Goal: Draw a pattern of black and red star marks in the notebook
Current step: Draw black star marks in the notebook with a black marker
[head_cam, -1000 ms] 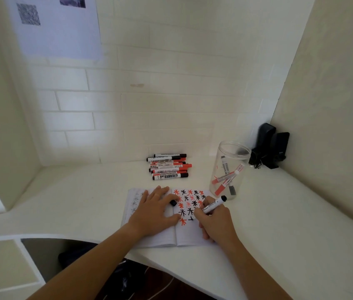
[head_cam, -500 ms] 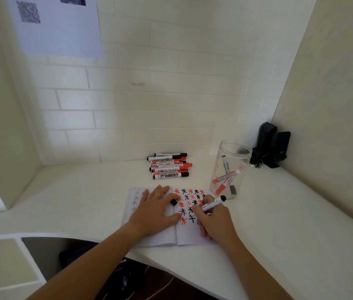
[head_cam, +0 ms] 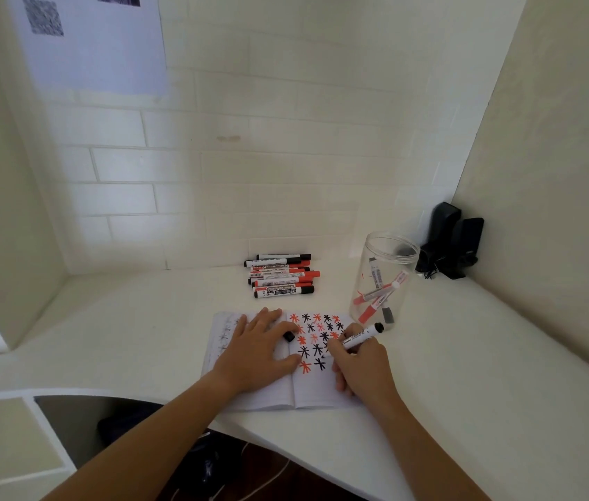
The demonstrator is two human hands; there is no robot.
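An open notebook lies on the white desk, its right page filled at the top with rows of red and black star marks. My left hand lies flat across the left page, and a black marker cap sits at its fingertips. My right hand grips a black marker, its tip down on the page beside the lowest black star. A red star sits just left of that one.
A pile of several red and black markers lies behind the notebook. A clear plastic jar holding markers stands right of the page. A black device fills the back right corner. The desk edge curves in front.
The lowest black mark has gained strokes and now reads as a full star. My right hand shifted slightly with the marker; my left hand stayed put.
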